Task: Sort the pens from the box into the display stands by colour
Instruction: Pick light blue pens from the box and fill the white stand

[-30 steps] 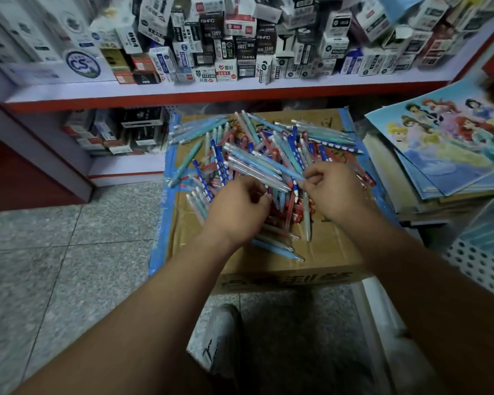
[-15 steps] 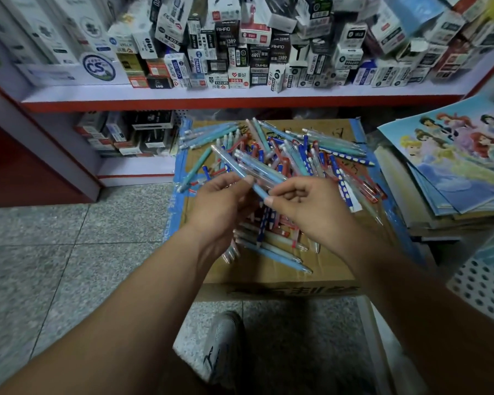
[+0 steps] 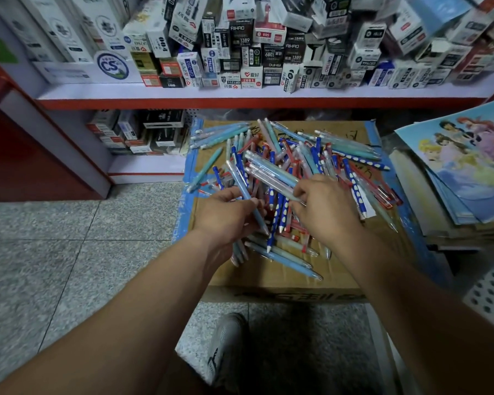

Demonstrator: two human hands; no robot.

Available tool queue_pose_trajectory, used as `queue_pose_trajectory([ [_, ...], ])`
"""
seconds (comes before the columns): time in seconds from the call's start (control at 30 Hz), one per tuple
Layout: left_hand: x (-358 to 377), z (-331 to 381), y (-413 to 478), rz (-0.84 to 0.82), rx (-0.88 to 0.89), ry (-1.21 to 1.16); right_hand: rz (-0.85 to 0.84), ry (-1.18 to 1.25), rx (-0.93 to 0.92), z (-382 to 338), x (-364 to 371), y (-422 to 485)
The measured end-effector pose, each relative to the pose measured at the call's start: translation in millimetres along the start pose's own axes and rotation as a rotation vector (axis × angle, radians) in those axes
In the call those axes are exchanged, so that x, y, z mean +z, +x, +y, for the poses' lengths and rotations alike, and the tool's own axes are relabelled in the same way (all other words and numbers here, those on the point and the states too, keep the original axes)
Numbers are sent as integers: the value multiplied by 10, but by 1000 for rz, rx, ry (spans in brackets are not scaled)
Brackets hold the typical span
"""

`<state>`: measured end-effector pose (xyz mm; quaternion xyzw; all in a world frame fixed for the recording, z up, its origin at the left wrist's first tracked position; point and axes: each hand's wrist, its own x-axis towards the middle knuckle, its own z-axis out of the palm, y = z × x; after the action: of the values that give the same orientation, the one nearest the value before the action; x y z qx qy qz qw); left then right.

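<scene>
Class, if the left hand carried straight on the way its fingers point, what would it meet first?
Probably the dark-blue dotted pens heaped on the box, just beyond the left hand; the right hand sits close behind, depth unclear.

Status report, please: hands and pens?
Left hand grips light blue pen. Right hand holds light blue bundle. Mixed pile lies on box. Stands not in view.

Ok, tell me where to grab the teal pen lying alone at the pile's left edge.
Pinch the teal pen at mid-barrel, coming from above on its left. It lies flat and slanted on the cardboard box, its middle clear of the pile, so there is probably room either side.
</scene>
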<state>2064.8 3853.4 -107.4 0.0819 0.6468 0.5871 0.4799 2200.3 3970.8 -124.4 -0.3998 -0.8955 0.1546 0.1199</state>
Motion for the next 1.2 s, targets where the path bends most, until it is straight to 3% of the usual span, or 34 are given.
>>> queue_pose_trajectory([
  [0.37,119,-33,-17,-29,-20,-31,7,46,28,20,-33,-21],
  [0.47,133,-26,-14,-1,-2,-39,-8,226,83,-27,-90,-46],
  [0.6,134,-14,-10,16,28,-91,-160,566,159,-161,-136,-139],
  [0.8,56,6,0,-53,7,-164,-202,689,124,-204,-136,-128],
  [0.87,30,5,16,-32,1,-155,-126,639,130,-151,-114,-81],
  [1.0,28,-6,34,44,-9,-104,53,155,58,91,-23,48],
  [1.2,59,2,17,31,2,-14,15,-9,-5,115,19,79],
])
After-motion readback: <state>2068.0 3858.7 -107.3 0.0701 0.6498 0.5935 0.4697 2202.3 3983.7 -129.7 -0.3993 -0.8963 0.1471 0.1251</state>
